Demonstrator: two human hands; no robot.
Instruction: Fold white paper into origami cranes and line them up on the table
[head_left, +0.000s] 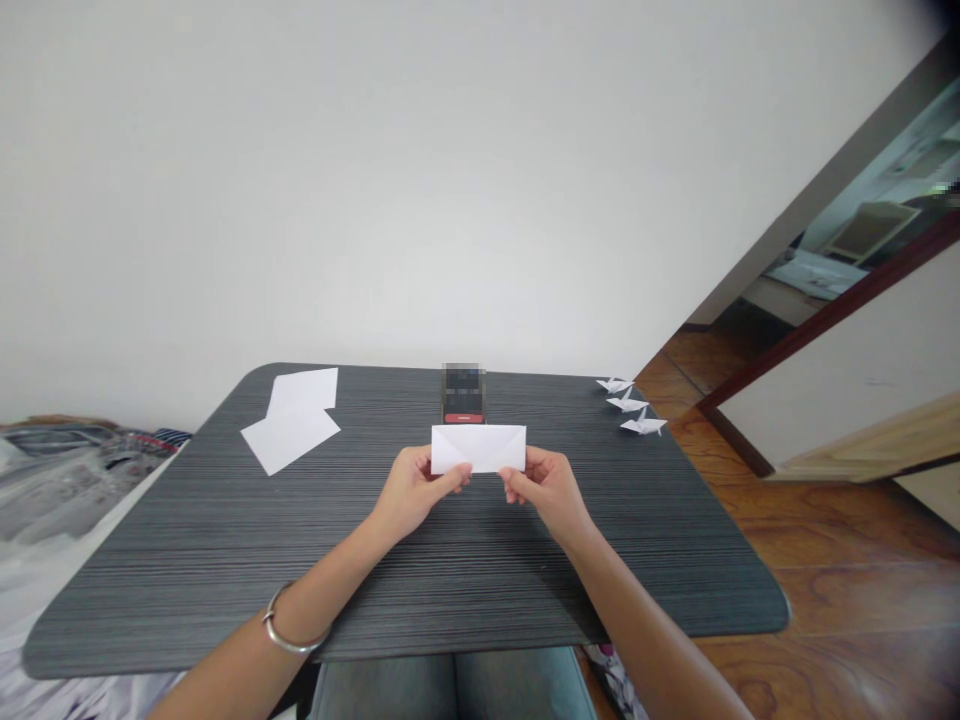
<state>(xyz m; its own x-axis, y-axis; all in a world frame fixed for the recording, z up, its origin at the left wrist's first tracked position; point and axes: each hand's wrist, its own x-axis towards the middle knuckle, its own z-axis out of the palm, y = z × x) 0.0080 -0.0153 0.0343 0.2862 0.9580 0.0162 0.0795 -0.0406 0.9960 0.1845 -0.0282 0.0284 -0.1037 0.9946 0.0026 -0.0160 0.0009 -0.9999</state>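
Observation:
A white sheet of paper [480, 447], folded into a rectangle with faint diagonal creases, is held up above the dark table [480, 590]. My left hand [420, 490] pinches its lower left part, thumb in front and fingers behind. At the lower right, my right hand [547, 488] grips it in the same way. The fingers behind the paper are mostly hidden. Just beyond the paper's top edge a phone [463, 392] lies on the table, its lower end partly covered by the paper.
White paper sheets [292, 440] lie overlapping at the table's back left. Three folded paper cranes [628, 404] stand in a row near the right edge. A white wall [450, 180] rises behind the table. Left of it is a pile of fabric [82, 490]; wooden floor [840, 560] shows at right.

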